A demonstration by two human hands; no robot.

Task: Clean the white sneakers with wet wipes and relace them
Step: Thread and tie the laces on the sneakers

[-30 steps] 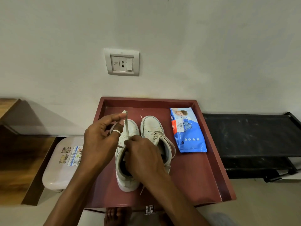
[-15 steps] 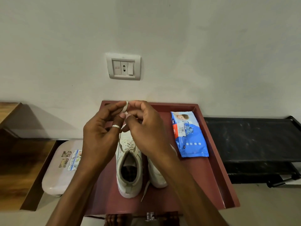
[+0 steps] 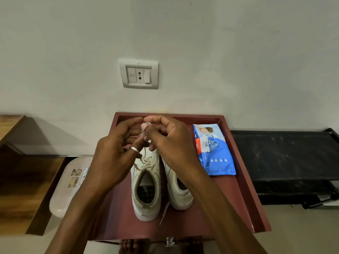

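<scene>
Two white sneakers stand side by side on a dark red tray (image 3: 244,189), heels toward me. The left sneaker (image 3: 146,189) shows its lacing; the right sneaker (image 3: 178,191) is partly covered by my right forearm, and a loose lace end (image 3: 164,213) trails from between them. Both hands are raised above the toes of the left sneaker. My left hand (image 3: 113,158), with a ring, and my right hand (image 3: 168,143) meet fingertip to fingertip and pinch the white lace (image 3: 142,133) of the left sneaker. A blue pack of wet wipes (image 3: 212,151) lies on the tray's right side.
The tray stands against a white wall with a switch and socket plate (image 3: 138,73). A white plastic stool (image 3: 67,186) and wooden furniture (image 3: 22,189) are to the left. A black rack (image 3: 286,156) is to the right. My bare toes (image 3: 128,246) show below the tray.
My right hand rose from inside the left sneaker's opening to meet my left hand above the toes, drawing the lace up. In the last half second the hands stayed together.
</scene>
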